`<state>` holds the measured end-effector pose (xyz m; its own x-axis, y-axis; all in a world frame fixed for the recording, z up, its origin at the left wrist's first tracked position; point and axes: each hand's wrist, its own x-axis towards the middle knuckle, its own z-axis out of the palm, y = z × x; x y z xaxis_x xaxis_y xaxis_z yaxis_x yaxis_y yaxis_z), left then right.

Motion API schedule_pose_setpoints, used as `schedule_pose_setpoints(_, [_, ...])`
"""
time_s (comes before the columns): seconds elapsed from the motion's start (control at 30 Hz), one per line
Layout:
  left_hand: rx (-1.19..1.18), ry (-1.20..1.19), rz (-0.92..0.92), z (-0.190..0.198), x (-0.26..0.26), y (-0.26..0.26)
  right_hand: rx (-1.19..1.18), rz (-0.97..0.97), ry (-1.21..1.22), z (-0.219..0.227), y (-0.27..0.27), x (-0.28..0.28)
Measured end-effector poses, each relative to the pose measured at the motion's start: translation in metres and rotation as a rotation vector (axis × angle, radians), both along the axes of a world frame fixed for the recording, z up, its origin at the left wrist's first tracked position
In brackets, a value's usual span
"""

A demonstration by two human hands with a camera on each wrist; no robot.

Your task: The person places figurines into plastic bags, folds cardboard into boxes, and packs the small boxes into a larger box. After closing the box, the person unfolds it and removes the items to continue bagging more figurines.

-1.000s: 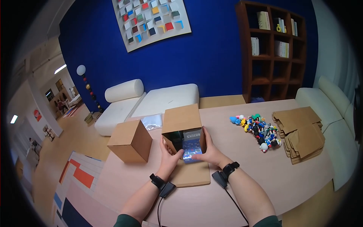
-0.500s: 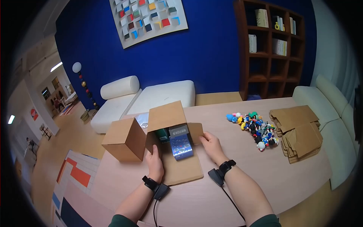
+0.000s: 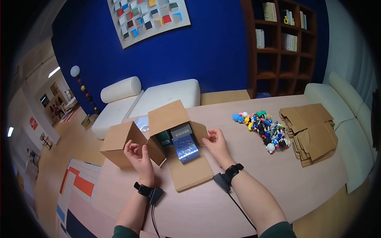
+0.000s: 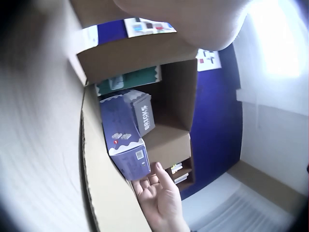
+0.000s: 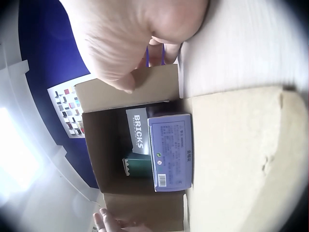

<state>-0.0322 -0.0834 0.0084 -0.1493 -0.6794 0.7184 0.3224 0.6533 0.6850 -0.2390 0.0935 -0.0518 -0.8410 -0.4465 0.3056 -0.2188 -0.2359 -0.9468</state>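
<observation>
An open cardboard box (image 3: 168,117) lies on its side on the table, side flaps spread outward and the lower flap (image 3: 190,172) flat toward me. Inside, a blue printed box (image 3: 185,146) juts out of the opening, with a grey box marked BRICKS (image 3: 181,131) and a green box (image 5: 139,167) deeper in. My left hand (image 3: 141,162) hovers left of the left flap (image 3: 156,150), fingers loosely bent and holding nothing. My right hand (image 3: 218,148) is by the right flap (image 3: 199,132), thumb against its inner face, other fingers loosely bent beyond its edge.
A closed cardboard box (image 3: 121,144) stands at the left, close by the left flap. Small toy figures (image 3: 265,129) lie in a pile to the right, next to stacked flattened cardboard (image 3: 311,133). A clear plastic bag (image 3: 142,123) lies behind the boxes.
Both hands have moved from the blue box to the side flaps, which now spread wide. My left hand has let go of its flap and moved left. The blue box stays in the opening.
</observation>
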Motion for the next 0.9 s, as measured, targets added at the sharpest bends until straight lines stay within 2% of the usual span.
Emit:
schedule_pose_setpoints(0.03, [-0.123, -0.009, 0.114, 0.009, 0.001, 0.007, 0.002, 0.012, 0.014, 0.004, 0.001, 0.002])
schedule_pose_setpoints(0.1, [-0.166, 0.062, 0.099, 0.022, 0.009, 0.028, 0.008, 0.027, 0.029, 0.005, 0.003, 0.004])
schedule_pose_setpoints(0.17, [-0.303, 0.068, -0.244, 0.035, 0.022, 0.062, -0.029, 0.050, 0.017, 0.005, 0.002, 0.003])
schedule_pose_setpoints(0.23, [-0.101, -0.028, -0.726, 0.032, 0.019, 0.097, -0.037, 0.076, -0.007, 0.006, 0.004, 0.003])
schedule_pose_setpoints(0.3, [0.415, -0.426, -1.106, 0.019, 0.019, 0.116, -0.034, 0.112, -0.024, 0.005, 0.004, 0.003])
schedule_pose_setpoints(0.37, [0.380, -0.588, -1.327, 0.006, -0.004, 0.119, -0.064, 0.040, -0.029, 0.001, 0.005, 0.002])
schedule_pose_setpoints(0.4, [0.393, -0.579, -1.331, 0.002, -0.009, 0.115, -0.049, 0.041, -0.030, -0.002, 0.006, 0.001])
schedule_pose_setpoints(0.47, [0.408, -0.709, -1.417, -0.009, -0.016, 0.108, -0.093, 0.070, -0.020, -0.002, 0.010, 0.000])
schedule_pose_setpoints(0.53, [0.447, -0.673, -1.447, -0.027, -0.022, 0.100, -0.116, 0.086, -0.032, 0.001, 0.017, 0.003])
schedule_pose_setpoints(0.57, [0.490, -0.631, -1.455, -0.030, -0.023, 0.099, -0.168, 0.100, -0.027, 0.007, 0.019, 0.006])
schedule_pose_setpoints(0.6, [0.570, -0.627, -1.458, -0.030, -0.024, 0.098, -0.237, 0.030, 0.028, 0.014, 0.017, 0.011])
schedule_pose_setpoints(0.63, [0.599, -0.592, -1.451, -0.031, -0.024, 0.097, -0.202, 0.052, 0.029, 0.020, 0.019, 0.015])
schedule_pose_setpoints(0.7, [0.662, -0.726, -1.480, -0.034, -0.023, 0.092, -0.322, 0.077, 0.092, 0.033, 0.023, 0.019])
schedule_pose_setpoints(0.73, [0.585, -0.753, -1.423, -0.021, -0.019, 0.096, -0.294, 0.104, 0.095, 0.042, 0.026, 0.021])
schedule_pose_setpoints(0.77, [0.610, -0.717, -1.414, -0.020, -0.018, 0.096, -0.218, 0.226, 0.116, 0.051, 0.030, 0.025])
schedule_pose_setpoints(0.8, [0.509, -0.710, -1.455, -0.020, -0.017, 0.095, -0.142, 0.349, 0.139, 0.061, 0.030, 0.029])
schedule_pose_setpoints(0.83, [0.406, -0.700, -1.492, -0.023, -0.018, 0.093, -0.111, 0.378, 0.145, 0.072, 0.025, 0.036])
schedule_pose_setpoints(0.9, [0.355, -0.566, -1.532, -0.031, -0.022, 0.091, 0.192, 0.514, 0.392, 0.093, 0.015, 0.047])
